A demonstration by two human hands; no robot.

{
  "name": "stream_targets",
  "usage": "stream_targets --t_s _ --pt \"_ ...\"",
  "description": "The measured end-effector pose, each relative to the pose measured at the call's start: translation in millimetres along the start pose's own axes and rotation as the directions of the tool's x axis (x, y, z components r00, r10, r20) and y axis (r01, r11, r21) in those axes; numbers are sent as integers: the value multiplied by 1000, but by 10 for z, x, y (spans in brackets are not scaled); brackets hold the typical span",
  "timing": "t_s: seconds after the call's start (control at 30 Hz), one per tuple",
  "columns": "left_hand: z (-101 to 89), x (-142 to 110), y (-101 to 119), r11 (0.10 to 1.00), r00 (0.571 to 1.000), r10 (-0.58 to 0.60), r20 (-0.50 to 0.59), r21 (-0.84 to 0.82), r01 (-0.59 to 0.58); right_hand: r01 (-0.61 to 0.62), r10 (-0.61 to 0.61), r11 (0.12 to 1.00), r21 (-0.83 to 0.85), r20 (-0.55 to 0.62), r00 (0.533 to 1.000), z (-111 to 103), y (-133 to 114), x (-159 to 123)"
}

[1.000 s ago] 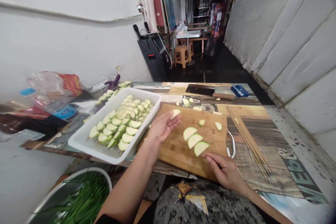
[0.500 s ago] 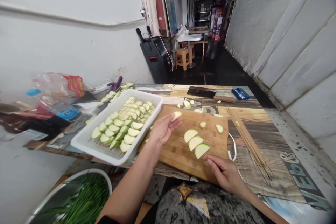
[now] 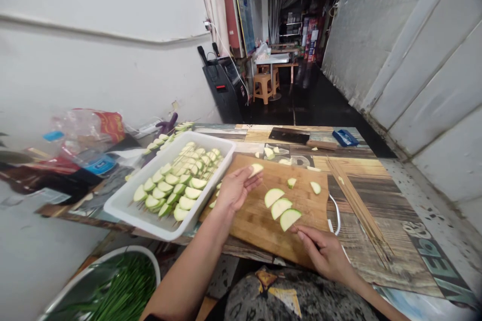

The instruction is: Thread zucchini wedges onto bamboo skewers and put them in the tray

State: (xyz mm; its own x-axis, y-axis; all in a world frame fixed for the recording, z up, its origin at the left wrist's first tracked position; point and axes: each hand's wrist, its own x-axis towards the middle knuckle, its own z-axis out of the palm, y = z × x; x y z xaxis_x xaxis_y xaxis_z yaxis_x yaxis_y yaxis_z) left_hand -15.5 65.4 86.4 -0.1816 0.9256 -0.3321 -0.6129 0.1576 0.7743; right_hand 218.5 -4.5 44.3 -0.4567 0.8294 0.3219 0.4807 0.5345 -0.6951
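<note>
My left hand (image 3: 234, 189) hovers over the left part of a wooden cutting board (image 3: 259, 220), its fingertips pinching a pale zucchini slice (image 3: 256, 168). My right hand (image 3: 323, 252) rests at the board's near edge, fingers pinched on the end of a thin skewer that carries three half-round zucchini slices (image 3: 280, 206). Two small zucchini bits (image 3: 315, 187) lie further back on the board.
A white tray (image 3: 124, 204) of skewered zucchini sits left of the board. Loose bamboo skewers (image 3: 356, 200) lie to the right. A cleaver (image 3: 297, 137) and blue object (image 3: 344, 138) lie at the table's far end. A bowl of green chives (image 3: 120, 288) stands below left.
Both hands hold nearly the same pose; the view has shifted slightly. My left hand's slice stays close to the skewer's tip.
</note>
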Motion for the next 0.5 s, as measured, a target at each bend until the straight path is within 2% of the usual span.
stream_targets --t_s 0.5 --pt "3 -30 -15 998 999 35 4 50 -35 -4 3 999 45 19 1000 16 -46 51"
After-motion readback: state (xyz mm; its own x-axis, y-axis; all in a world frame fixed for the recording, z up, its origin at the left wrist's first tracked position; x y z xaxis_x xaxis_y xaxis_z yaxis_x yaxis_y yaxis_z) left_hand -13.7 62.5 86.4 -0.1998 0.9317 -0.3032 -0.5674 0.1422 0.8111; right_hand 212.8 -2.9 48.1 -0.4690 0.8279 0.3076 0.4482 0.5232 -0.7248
